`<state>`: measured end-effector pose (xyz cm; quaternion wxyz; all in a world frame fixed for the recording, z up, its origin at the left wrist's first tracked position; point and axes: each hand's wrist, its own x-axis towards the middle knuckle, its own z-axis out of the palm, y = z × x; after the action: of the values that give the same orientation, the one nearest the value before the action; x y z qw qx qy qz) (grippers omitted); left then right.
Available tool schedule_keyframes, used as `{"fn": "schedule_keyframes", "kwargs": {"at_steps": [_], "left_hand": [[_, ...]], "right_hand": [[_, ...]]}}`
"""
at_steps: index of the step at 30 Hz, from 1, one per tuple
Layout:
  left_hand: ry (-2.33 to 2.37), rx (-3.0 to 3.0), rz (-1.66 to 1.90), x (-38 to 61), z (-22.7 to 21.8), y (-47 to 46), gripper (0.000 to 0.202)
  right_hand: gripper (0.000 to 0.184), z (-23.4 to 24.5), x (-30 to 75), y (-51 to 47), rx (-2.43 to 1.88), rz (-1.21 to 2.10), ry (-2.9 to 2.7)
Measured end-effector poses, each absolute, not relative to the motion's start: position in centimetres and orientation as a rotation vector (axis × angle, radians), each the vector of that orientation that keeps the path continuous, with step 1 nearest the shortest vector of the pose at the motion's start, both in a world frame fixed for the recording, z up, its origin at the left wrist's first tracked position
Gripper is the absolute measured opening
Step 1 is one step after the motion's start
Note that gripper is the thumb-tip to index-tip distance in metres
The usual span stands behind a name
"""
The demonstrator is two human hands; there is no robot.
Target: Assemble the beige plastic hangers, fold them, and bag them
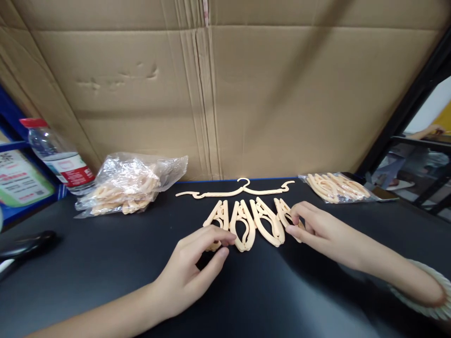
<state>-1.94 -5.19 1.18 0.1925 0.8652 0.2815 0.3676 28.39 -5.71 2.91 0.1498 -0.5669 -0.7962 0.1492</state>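
Observation:
Several folded cream plastic clothes hangers lie in a row on the black table. My left hand (197,265) is over the lower part of the leftmost folded hanger (226,216) and partly hides it; its thumb and fingers are apart. Two more folded hangers, an inner left one (251,227) and an inner right one (271,217), lie between my hands. My right hand (317,230) pinches the rightmost folded hanger (281,213) between thumb and fingers, covering its lower side. Just behind the row lies an unfolded hanger (225,193), arms spread and hook pointing away.
Bagged hangers (123,188) are piled at the back left, beside a red-capped bottle (66,164). Another clear bag of hangers (338,188) lies at the back right. A cardboard wall (282,94) closes off the rear. A black object (30,244) sits at the left edge.

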Motion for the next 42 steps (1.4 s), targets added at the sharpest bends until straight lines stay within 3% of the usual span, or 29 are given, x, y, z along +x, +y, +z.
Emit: {"fn": "schedule_keyframes", "kwargs": {"at_steps": [7,13,22,28,42], "left_hand": [[0.869,2.712,0.78,-1.6,0.8,-5.6,0.032],[0.943,2.705,0.589,-1.9,0.6,-5.2,0.03],[0.915,2.638,0.698,-2.3,0.7,-4.5,0.029],[0.878,2.65,0.739,-2.3,0.7,-4.5,0.028],[0.878,2.648,0.775,-2.1,0.8,-4.6,0.029]], "right_hand": [[0.027,3.1,28.4,-5.6,-1.6,0.416,-2.347],[0.032,1.5,28.9,-4.2,-1.368,0.349,-2.34],[0.029,-0.5,32.0,1.6,-1.294,0.001,-2.109],[0.044,-2.0,33.2,5.2,-1.28,-0.007,-2.262],[0.025,-1.5,33.3,5.2,-1.321,-0.066,-2.252]]}}
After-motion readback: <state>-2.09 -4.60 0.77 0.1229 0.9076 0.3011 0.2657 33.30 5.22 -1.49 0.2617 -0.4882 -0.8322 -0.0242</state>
